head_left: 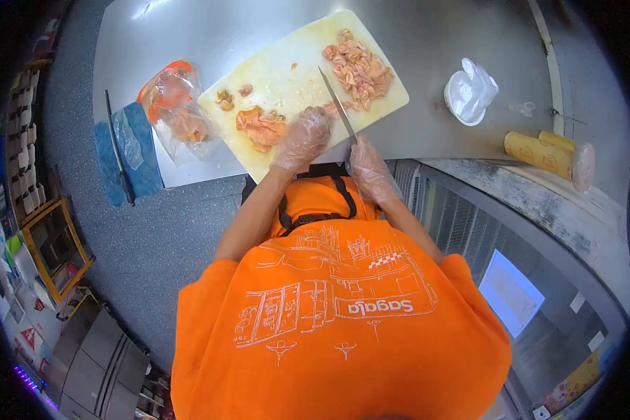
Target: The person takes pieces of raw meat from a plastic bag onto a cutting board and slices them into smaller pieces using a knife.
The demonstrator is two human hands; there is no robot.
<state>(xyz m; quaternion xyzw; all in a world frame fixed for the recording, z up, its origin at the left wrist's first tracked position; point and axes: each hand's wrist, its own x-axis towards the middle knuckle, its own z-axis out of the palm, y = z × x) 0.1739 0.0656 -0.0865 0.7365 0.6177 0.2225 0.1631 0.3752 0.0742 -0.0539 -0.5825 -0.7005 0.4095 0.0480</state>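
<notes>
My right hand, in a clear plastic glove, grips the handle of a long knife. Its blade slants across the white cutting board, close to a strip of raw meat. My gloved left hand has its fingers curled down at the near side of the board, pressed on that strip of raw meat; the fingertips are partly hidden. Left of it lies a larger piece of raw meat, apparently chicken. Cut pieces are heaped at the board's right end.
Small scraps lie on the board's left side. Beyond the board's left edge are a plastic bag of raw meat and a blue cloth with a sharpening steel. To the right stand a white bowl with plastic and yellow rolls.
</notes>
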